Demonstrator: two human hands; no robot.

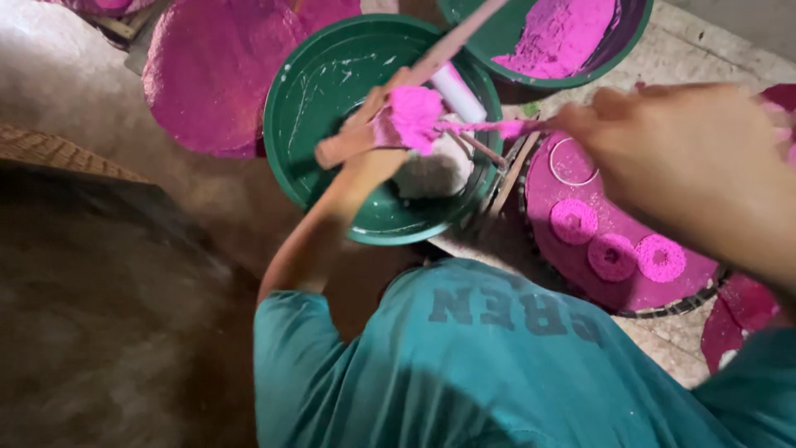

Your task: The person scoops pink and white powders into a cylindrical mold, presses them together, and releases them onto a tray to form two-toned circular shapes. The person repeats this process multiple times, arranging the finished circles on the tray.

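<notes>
Pink dough [412, 116] sits in a lump over the green basin [315, 91], near the middle of the view. At three o'clock lies a round woven tray [572, 195] with three pink rings [612, 255] on it. The right hand [688, 158] pinches a thin string of dough, fingers closed on it. The left hand [377, 124] grips the lump and a wooden stick [452, 46]. That string looks thin and could snap if pulled hard.
</notes>
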